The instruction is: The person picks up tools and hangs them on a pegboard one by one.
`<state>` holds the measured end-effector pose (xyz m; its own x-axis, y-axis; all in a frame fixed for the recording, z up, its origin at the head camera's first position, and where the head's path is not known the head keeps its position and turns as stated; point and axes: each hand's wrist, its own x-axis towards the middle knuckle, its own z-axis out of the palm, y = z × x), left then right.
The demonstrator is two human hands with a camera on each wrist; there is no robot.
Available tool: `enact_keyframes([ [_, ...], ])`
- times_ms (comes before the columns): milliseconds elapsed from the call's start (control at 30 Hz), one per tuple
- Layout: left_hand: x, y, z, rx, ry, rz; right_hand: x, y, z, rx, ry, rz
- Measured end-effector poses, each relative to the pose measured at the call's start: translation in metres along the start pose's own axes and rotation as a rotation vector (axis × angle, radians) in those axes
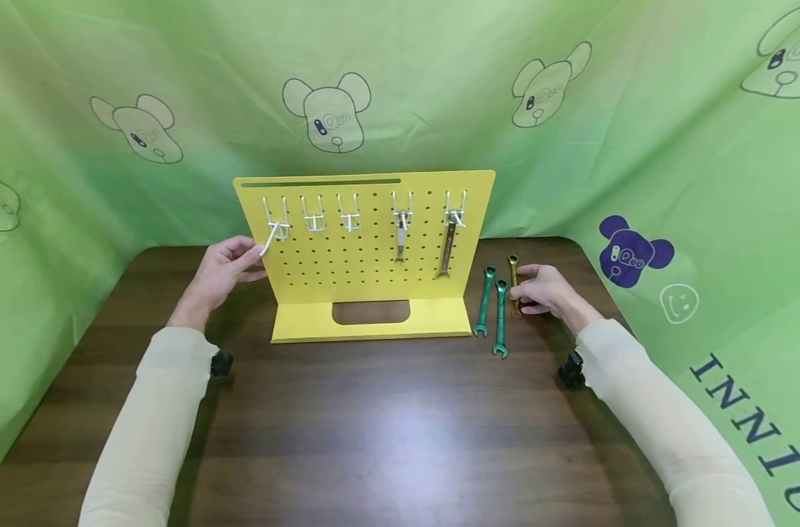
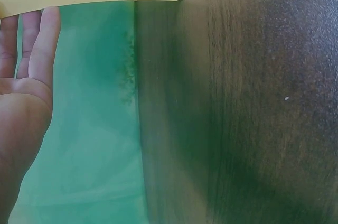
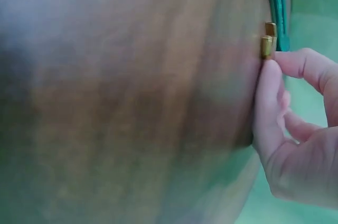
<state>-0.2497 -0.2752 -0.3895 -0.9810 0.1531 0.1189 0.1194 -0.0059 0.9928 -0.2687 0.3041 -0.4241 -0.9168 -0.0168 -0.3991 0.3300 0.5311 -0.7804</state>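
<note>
A yellow pegboard [image 1: 320,271] stands upright on its base. At its left edge is my left hand [image 1: 223,271], thumb at the front near a white hook and fingers reaching behind the panel. The left wrist view shows those fingers [image 2: 43,47] extending behind the yellow sheet. Right of the board, my right hand [image 1: 543,289] pinches a gold combination wrench [image 1: 514,272] between thumb and fingertips. Up close, its gold open end [image 3: 267,46] sticks out past the fingertips. Two green combination wrenches [image 1: 484,301] lie just left of it on the table.
White hooks [image 1: 315,222] line the upper pegboard. Two silver wrenches [image 1: 448,249] hang from hooks on its right half. A brown wooden table [image 1: 347,410] carries everything, and a green printed curtain [image 1: 426,139] rises behind and at both sides.
</note>
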Motion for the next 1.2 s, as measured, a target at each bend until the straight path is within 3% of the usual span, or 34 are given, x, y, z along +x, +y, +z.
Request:
enact_keyframes([
  [200,0.0,0.003,0.001,0.006,0.008,-0.016,-0.001,-0.006,0.001,-0.112,-0.014,-0.011],
  [333,-0.001,0.005,0.0,0.003,0.011,-0.016,0.0,-0.009,-0.001,-0.131,-0.015,-0.006],
  [633,0.0,0.002,0.001,-0.011,0.013,-0.021,0.0,-0.002,-0.013,-0.09,-0.07,0.046],
  [867,0.0,0.001,-0.001,0.013,0.032,-0.007,-0.002,-0.006,-0.019,-0.025,-0.144,0.021],
  [1100,-0.001,0.002,0.0,-0.002,0.016,-0.011,-0.008,-0.006,-0.022,0.047,-0.22,0.062],
  [1200,-0.001,0.001,0.001,0.0,0.016,-0.007,-0.014,-0.011,-0.023,0.083,-0.236,0.033],
])
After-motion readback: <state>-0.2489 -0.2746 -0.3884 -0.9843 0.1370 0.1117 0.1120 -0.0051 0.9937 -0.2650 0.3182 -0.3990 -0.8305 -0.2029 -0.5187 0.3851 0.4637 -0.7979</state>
